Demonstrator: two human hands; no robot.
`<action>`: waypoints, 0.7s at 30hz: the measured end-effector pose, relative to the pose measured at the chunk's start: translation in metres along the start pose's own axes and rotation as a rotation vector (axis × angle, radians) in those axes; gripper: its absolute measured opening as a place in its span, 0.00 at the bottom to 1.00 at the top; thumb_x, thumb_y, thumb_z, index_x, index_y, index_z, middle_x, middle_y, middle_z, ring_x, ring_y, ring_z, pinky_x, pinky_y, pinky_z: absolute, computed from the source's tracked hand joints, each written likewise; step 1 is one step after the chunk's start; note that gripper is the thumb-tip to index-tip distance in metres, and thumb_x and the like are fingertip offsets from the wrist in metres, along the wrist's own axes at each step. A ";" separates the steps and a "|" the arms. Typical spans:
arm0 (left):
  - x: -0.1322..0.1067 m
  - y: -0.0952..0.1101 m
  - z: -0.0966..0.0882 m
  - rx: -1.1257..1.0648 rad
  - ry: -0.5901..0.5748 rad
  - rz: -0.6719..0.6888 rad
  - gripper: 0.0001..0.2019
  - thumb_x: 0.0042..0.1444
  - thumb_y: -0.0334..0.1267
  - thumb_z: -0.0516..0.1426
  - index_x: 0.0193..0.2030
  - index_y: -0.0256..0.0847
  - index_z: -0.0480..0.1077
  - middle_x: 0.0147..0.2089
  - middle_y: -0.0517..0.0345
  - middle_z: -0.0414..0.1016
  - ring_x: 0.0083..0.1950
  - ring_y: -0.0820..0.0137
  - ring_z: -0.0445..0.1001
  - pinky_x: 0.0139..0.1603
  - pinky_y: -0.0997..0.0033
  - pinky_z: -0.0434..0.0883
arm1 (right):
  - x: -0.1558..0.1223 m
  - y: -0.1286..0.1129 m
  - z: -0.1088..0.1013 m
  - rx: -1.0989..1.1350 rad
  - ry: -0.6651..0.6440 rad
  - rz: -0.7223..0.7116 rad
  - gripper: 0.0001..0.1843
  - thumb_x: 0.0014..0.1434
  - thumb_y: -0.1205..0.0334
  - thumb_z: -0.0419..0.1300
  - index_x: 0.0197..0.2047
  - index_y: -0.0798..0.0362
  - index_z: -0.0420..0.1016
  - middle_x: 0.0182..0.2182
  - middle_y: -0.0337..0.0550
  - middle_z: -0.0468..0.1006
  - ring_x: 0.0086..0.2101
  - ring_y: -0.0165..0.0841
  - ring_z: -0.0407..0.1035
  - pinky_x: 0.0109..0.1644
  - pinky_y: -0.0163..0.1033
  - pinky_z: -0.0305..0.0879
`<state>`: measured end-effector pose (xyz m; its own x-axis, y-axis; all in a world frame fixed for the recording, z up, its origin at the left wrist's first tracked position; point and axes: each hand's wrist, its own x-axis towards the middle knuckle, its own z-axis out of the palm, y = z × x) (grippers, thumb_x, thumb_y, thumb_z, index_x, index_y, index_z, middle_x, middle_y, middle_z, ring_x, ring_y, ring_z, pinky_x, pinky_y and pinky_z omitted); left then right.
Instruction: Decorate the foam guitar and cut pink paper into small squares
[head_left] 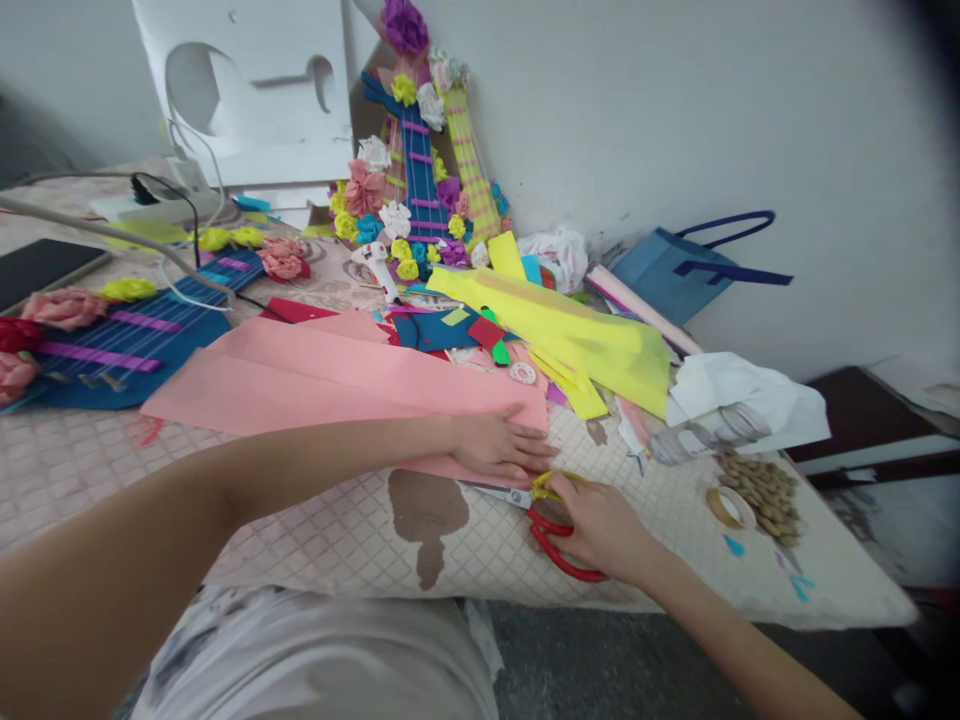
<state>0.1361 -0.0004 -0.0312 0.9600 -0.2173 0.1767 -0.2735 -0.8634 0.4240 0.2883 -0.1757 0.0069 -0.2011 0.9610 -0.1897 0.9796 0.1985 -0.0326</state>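
Head view: right hand [600,525] partly hides scissors [546,525]; blade tips [471,487] unclear.

No readable text, labels, numbers, signs

Across the middle of the table [330,530], a wide paper sheet [352,370], with the left hand [495,445] flat on its right end and scissors [519,497] at its near edge there, handles in the right hand [604,525]. Left of and behind the sheet, a model guitar [105,390], with a phone [49,270] behind. Farther back, a power strip [154,207] before a foam board [262,130]. Right of the board, an upright guitar [421,170] near the wall [615,100], glue gun [379,268] in front. Right of centre, another sheet [600,345] across scraps [420,330]; behind, by the wall, a handbag [664,275]. Toward the right end, a jar [746,425] on its side, then peanuts [769,500], tape roll [726,508] at their left.
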 end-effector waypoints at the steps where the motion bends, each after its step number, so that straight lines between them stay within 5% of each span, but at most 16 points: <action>1: 0.000 0.000 0.000 -0.001 0.002 0.009 0.22 0.61 0.43 0.47 0.62 0.52 0.58 0.67 0.59 0.54 0.68 0.64 0.51 0.66 0.48 0.31 | 0.000 0.001 0.001 -0.020 -0.005 0.000 0.17 0.51 0.58 0.60 0.43 0.53 0.65 0.34 0.46 0.78 0.35 0.41 0.73 0.33 0.38 0.59; 12: -0.008 0.001 -0.011 0.047 0.002 0.052 0.25 0.63 0.43 0.42 0.66 0.42 0.51 0.70 0.54 0.46 0.70 0.68 0.44 0.67 0.53 0.31 | -0.005 -0.004 -0.004 -0.005 0.018 0.029 0.16 0.51 0.57 0.61 0.43 0.52 0.64 0.32 0.43 0.77 0.34 0.41 0.73 0.33 0.38 0.58; 17: -0.042 0.007 -0.035 0.020 -0.101 -0.055 0.23 0.63 0.41 0.43 0.65 0.54 0.51 0.70 0.64 0.44 0.71 0.70 0.40 0.66 0.54 0.22 | -0.004 -0.007 -0.007 0.013 0.019 0.047 0.14 0.53 0.58 0.58 0.42 0.52 0.65 0.33 0.44 0.78 0.34 0.40 0.73 0.33 0.38 0.58; 21: -0.073 0.006 -0.040 0.070 -0.046 -0.031 0.23 0.64 0.40 0.43 0.66 0.52 0.49 0.69 0.61 0.49 0.70 0.69 0.44 0.66 0.52 0.24 | -0.001 -0.011 -0.009 0.038 0.025 0.051 0.14 0.53 0.60 0.57 0.44 0.52 0.65 0.35 0.45 0.78 0.35 0.40 0.73 0.34 0.37 0.59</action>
<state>0.0619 0.0290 -0.0057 0.9700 -0.2096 0.1228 -0.2406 -0.8994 0.3649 0.2776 -0.1774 0.0160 -0.1505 0.9744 -0.1672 0.9880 0.1422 -0.0609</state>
